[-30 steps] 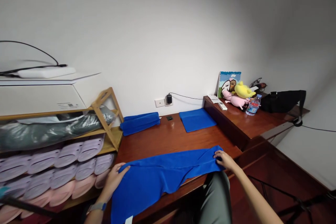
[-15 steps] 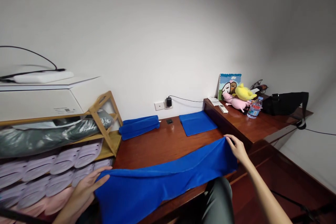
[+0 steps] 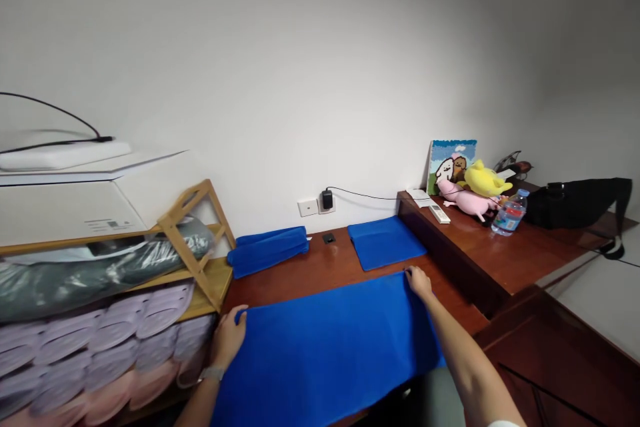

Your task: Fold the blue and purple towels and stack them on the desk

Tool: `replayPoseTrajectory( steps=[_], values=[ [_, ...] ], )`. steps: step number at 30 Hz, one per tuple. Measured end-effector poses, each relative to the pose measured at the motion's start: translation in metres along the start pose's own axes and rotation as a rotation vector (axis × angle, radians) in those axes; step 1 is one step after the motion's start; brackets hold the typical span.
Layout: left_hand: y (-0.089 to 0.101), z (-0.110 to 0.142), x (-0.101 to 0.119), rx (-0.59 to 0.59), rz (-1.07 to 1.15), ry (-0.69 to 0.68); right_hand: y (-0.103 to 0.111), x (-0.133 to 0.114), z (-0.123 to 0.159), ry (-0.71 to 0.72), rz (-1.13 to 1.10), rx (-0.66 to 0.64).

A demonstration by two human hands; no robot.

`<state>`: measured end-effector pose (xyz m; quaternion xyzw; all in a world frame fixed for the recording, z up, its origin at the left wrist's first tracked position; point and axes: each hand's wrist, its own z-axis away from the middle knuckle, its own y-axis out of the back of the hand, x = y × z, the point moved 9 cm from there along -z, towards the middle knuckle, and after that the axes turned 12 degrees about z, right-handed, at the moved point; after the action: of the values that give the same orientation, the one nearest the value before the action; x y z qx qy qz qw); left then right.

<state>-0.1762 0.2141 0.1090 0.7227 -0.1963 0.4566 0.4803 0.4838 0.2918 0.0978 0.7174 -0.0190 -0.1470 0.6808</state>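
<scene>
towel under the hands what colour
The towel is plain bright blue, shown best in the head view.

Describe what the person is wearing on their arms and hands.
The left hand and right hand are gloveless, and both forearms are bare. The left wrist carries a grey wristband, possibly a watch. A white sleeve edge just shows at the bottom of the view, above the right forearm.
</scene>
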Motion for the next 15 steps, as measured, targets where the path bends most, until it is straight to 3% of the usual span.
replayPoseTrajectory(
  steps=[4, 8, 11, 13, 15],
  values=[
    [-0.007, 0.004, 0.000, 0.007, -0.191, -0.073, -0.012, 0.009, -0.006, -0.040, 0.076, 0.036],
    [-0.014, 0.016, 0.017, 0.095, -0.512, -0.297, -0.004, 0.010, -0.001, -0.076, 0.130, 0.159],
    [-0.038, 0.028, 0.018, -0.028, -0.502, -0.450, -0.009, -0.016, 0.017, 0.126, 0.090, 0.242],
    [-0.056, 0.033, 0.008, -0.170, -0.483, -0.487, -0.025, -0.038, 0.034, 0.317, 0.043, 0.191],
    [-0.066, 0.032, -0.012, -0.257, -0.495, -0.427, -0.042, -0.048, 0.045, 0.401, 0.038, 0.104]
  ],
)
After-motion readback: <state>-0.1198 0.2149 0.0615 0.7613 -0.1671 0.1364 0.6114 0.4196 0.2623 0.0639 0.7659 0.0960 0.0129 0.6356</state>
